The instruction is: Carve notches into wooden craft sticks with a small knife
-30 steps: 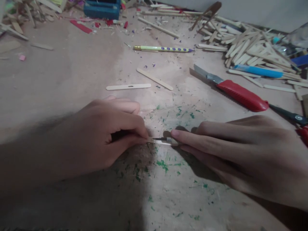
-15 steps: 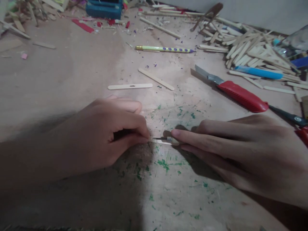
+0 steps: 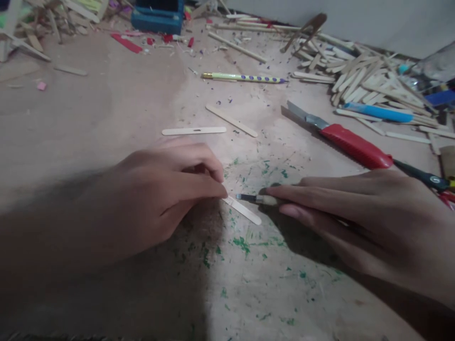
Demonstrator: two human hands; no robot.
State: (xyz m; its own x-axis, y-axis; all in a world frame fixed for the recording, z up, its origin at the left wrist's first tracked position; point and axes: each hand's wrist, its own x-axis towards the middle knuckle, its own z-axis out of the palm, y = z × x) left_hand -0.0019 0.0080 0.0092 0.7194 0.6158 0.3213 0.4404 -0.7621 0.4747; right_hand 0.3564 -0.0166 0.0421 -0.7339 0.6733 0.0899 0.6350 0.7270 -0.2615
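While the left hand [image 3: 170,187] pinches a craft stick [image 3: 244,211] over the tabletop [image 3: 131,104], the right hand [image 3: 366,208] grips a blade tool [image 3: 261,199] just beside it, any lettering on the purple-spotted pencil [image 3: 245,77] beyond being too small to read.

passable: mid-left tabletop [image 3: 92,118] | right-side obstacles: red knife [image 3: 357,146], stick pile [image 3: 366,80]

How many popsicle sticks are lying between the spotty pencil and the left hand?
2: a dark-marked popsicle stick just beyond the left hand, and a slanted popsicle stick to its right. The left hand may hide others.
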